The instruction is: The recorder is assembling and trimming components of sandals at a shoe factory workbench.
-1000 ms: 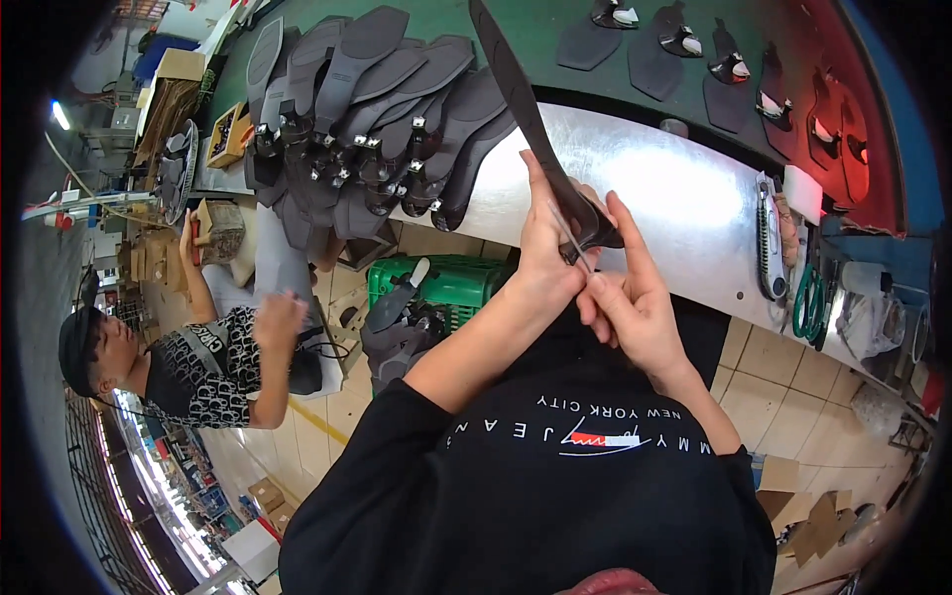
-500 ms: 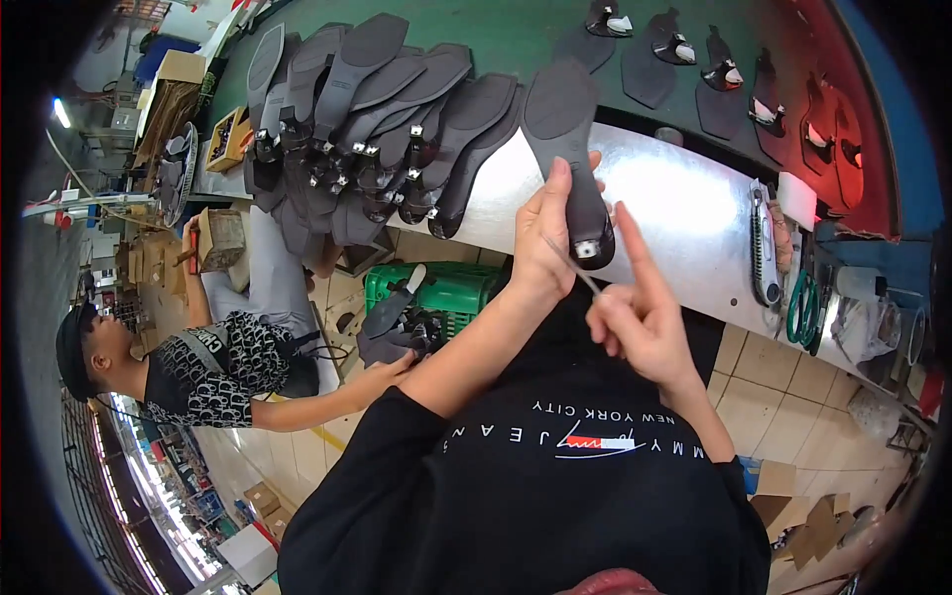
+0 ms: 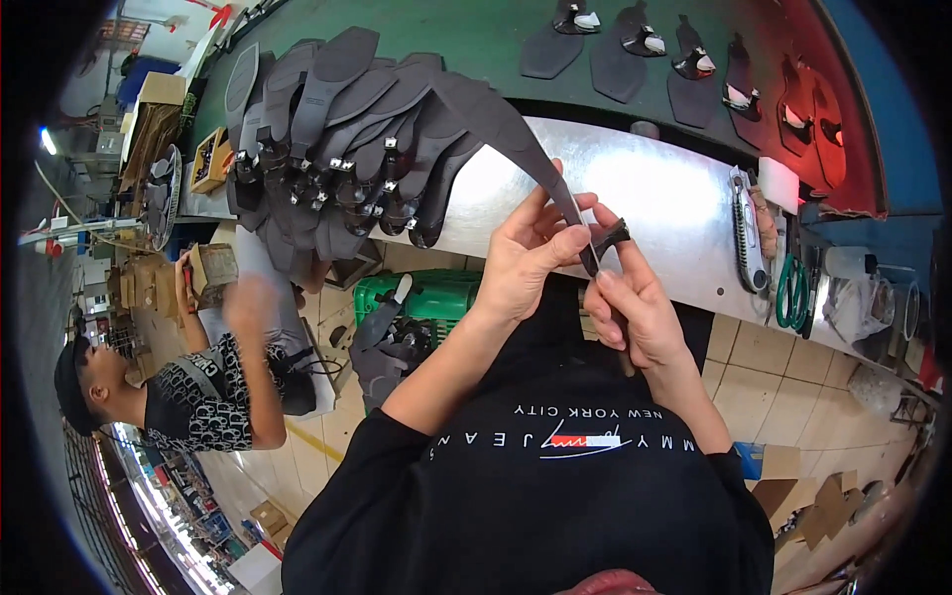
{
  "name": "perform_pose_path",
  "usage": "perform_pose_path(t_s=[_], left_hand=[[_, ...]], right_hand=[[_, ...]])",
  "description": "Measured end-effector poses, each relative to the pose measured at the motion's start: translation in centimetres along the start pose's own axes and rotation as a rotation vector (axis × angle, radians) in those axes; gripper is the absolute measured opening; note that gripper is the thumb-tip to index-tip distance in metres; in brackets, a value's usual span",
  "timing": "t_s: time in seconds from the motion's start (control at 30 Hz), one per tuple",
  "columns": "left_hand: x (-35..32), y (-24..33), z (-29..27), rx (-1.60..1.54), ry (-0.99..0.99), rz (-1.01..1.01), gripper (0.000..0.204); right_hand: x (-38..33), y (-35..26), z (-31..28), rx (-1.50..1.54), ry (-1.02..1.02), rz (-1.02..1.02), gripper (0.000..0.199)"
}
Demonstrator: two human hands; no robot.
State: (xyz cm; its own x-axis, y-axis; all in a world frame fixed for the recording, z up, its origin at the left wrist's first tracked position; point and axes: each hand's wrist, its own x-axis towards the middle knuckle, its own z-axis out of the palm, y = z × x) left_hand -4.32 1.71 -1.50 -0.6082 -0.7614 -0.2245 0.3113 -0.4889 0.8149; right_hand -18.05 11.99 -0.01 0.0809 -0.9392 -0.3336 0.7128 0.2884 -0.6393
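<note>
A black heeled shoe sole (image 3: 501, 124) is tilted in front of me, its broad toe end toward the upper left and its small dark heel (image 3: 613, 236) toward my right hand. My left hand (image 3: 531, 263) is closed round its narrow part, thumb on the near side. My right hand (image 3: 643, 312) is closed on a slim tool (image 3: 627, 365), whose handle end sticks out below the fingers. The tool's thin tip seems to lie against the sole's edge near the heel; my fingers partly hide it. My right fingertips are also by the heel.
Many similar soles (image 3: 327, 129) are heaped on the metal bench (image 3: 684, 198) at left. More lie in a row on the green surface (image 3: 456, 30). A utility knife (image 3: 749, 233) and green-handled scissors (image 3: 793, 288) lie at right. A co-worker (image 3: 213, 387) sits at left beside a green crate (image 3: 436, 297).
The sole has turned, its toe end swinging left and its heel now sideways. My right hand has come up to the heel with the tool. The co-worker's hand has moved away from the crate.
</note>
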Motion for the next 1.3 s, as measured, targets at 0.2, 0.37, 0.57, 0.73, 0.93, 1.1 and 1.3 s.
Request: perform_pose_path(t_s=[0.2, 0.37, 0.57, 0.73, 0.93, 1.1, 1.3], left_hand=[[0.3, -0.2, 0.2, 0.155, -0.02, 0.173, 0.074], [0.1, 1.0, -0.1, 0.151, -0.013, 0.205, 0.075], [1.1, 5.6, -2.8, 0.261, -0.185, 0.096, 0.067], [1.4, 15.4, -5.1, 0.51, 0.006, 0.221, 0.033], [1.4, 31.3, -13.5, 0.853, 0.47, 0.377, 0.056], [2.1, 34.0, -19.8, 1.484, 1.098, 0.938, 0.051], [15.3, 17.1, -5.3, 1.174, 0.302, 0.643, 0.052]], right_hand=[[0.7, 0.4, -0.7, 0.047, 0.078, 0.013, 0.046], [1.3, -0.5, -0.8, 0.008, 0.034, 0.034, 0.042], [0.0, -2.4, -3.2, 0.148, -0.063, -0.165, 0.052], [-0.1, -2.5, -4.6, 0.054, 0.064, -0.201, 0.052], [0.2, -2.6, -5.8, 0.038, 0.153, -0.212, 0.046], [0.8, -3.1, -7.3, -0.046, 0.252, -0.22, 0.043], [2.1, -3.2, -8.2, -0.445, 0.494, -0.361, 0.034]])
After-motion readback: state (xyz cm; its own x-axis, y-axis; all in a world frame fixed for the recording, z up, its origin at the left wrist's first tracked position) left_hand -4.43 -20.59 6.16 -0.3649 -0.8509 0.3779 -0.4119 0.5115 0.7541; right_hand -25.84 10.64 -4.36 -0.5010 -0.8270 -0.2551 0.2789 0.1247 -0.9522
